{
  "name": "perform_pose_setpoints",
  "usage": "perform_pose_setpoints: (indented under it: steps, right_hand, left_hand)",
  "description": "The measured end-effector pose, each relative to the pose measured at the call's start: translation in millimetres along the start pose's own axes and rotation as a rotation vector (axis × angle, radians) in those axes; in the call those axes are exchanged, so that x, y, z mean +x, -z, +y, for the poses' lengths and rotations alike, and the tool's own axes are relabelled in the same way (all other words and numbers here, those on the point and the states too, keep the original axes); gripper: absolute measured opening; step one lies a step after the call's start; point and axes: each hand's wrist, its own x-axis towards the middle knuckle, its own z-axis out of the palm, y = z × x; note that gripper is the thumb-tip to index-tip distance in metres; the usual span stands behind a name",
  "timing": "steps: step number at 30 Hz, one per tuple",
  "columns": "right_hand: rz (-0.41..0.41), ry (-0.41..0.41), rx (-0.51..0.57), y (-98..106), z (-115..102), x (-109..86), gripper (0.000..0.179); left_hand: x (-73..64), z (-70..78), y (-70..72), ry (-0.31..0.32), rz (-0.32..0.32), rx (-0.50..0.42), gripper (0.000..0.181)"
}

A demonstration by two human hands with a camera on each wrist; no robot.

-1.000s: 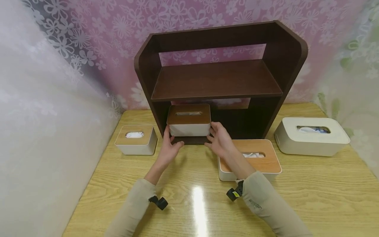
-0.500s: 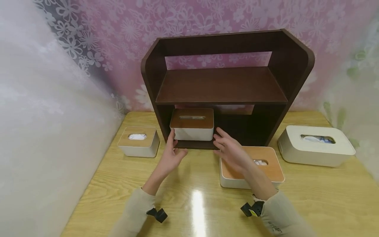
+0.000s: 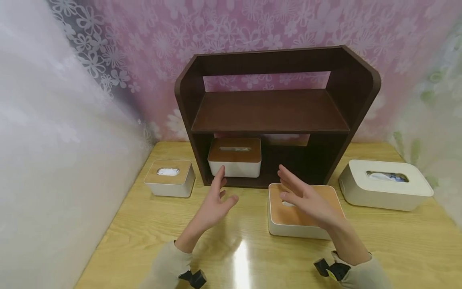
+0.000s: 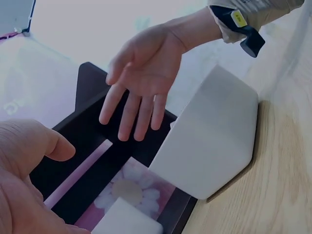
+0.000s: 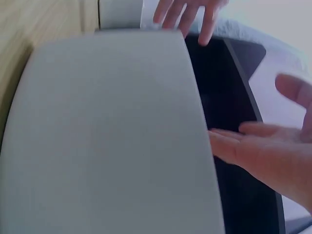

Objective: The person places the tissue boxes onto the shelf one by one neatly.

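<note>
While both hands hold nothing, a brown-lidded tissue box [image 3: 234,169] with white sides sits upright in the lower compartment of a dark two-tier shelf [image 3: 270,110], near its left side panel. The left hand [image 3: 213,206] is in front of it, fingers extended and thumb spread apart; in the head view its fingertip overlaps the box's white front, and whether they touch cannot be told. The right hand [image 3: 312,202], fingers also extended, is over a wider wood-lidded box [image 3: 285,214] that stands on the desk [image 3: 126,241] before the shelf's right half. A smaller wood-lidded box [image 3: 171,188], white tissue showing in its oval slot, stands just left of the shelf. To the shelf's right is a cream box [image 3: 390,196] with a long slot. Pink flowered wallpaper [image 3: 252,24] covers the wall behind.
</note>
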Motion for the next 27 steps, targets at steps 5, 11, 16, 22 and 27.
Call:
perform_pose_setpoints:
  steps: [5, 11, 16, 22, 27]
  right_hand:
    - [-0.027, 0.04, -0.061, 14, 15, -11.0, 0.067]
    - [0.008, 0.056, -0.198, 30, 15, -17.7, 0.064]
    - [0.016, 0.024, -0.354, 46, 11, -32.9, 0.067]
    - [0.034, -0.006, -0.492, 61, 13, -46.3, 0.069]
    - [0.033, -0.012, -0.546, 69, 15, -53.7, 0.072]
  left_hand:
    - [-1.8, -2.4, -8.3, -0.007, -0.021, 0.042, 0.086]
    - [-6.6, -8.8, -18.1, -0.035, -0.078, 0.121, 0.085]
    - [-7.0, -8.1, -26.5, -0.043, -0.141, 0.157, 0.086]
    - [-7.2, -9.0, -34.0, -0.047, -0.172, 0.183, 0.088]
    - [-9.8, -10.1, -38.6, -0.054, -0.201, 0.221, 0.088]
